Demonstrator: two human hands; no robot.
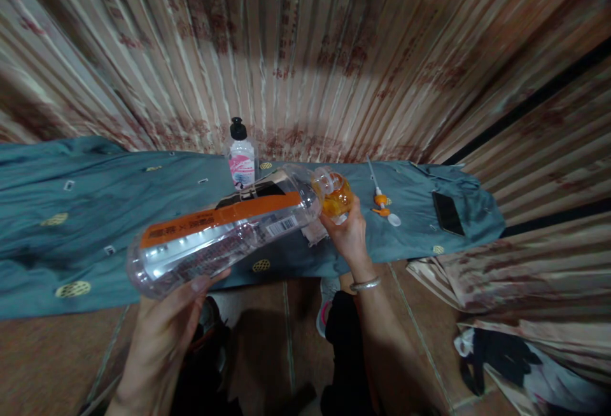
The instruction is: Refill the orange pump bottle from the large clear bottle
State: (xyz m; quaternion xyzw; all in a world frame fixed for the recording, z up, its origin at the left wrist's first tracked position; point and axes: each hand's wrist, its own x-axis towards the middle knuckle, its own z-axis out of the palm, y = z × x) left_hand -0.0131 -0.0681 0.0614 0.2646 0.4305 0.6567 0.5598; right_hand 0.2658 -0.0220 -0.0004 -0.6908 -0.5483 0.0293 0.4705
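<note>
Left hand (169,314) pinches big bottle (224,235), some fingers hidden; right hand (349,235) curls round amber bottle (340,194); from here can't tell if they touch.

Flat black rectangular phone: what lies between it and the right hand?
In the head view, an orange-and-white plastic pump and a small round white disc lie there.
</note>
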